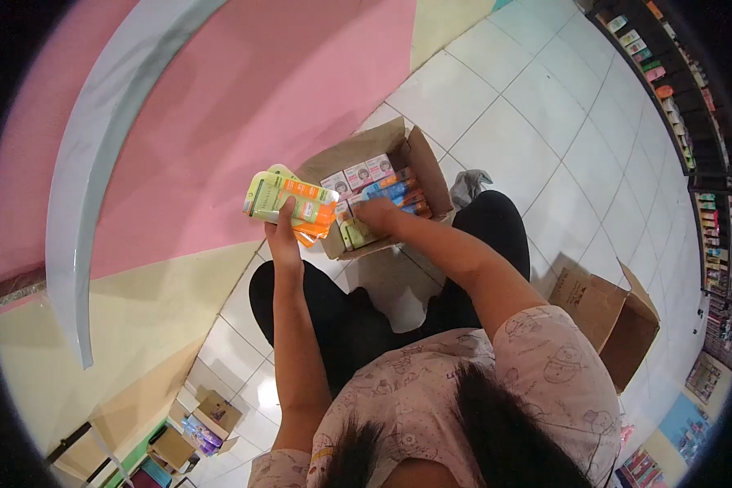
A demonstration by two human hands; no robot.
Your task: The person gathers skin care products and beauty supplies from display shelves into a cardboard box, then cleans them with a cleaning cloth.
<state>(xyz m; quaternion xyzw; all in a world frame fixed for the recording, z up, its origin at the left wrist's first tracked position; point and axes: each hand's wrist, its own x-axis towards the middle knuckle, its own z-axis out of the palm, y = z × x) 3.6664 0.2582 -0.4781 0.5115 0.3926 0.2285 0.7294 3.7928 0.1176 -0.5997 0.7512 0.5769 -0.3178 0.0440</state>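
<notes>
Left hand point(285, 241) clamped on stack of yellow-green and orange flat cartons point(294, 202); my right hand point(375, 214) inside open brown cardboard box point(433, 175), near edge, grip unclear. Box mostly full.

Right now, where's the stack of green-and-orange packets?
Head view, left of centre: the stack of green-and-orange packets is held up in the left hand, just left of the open cardboard box on the tiled floor, with the right hand inside that box.
</notes>
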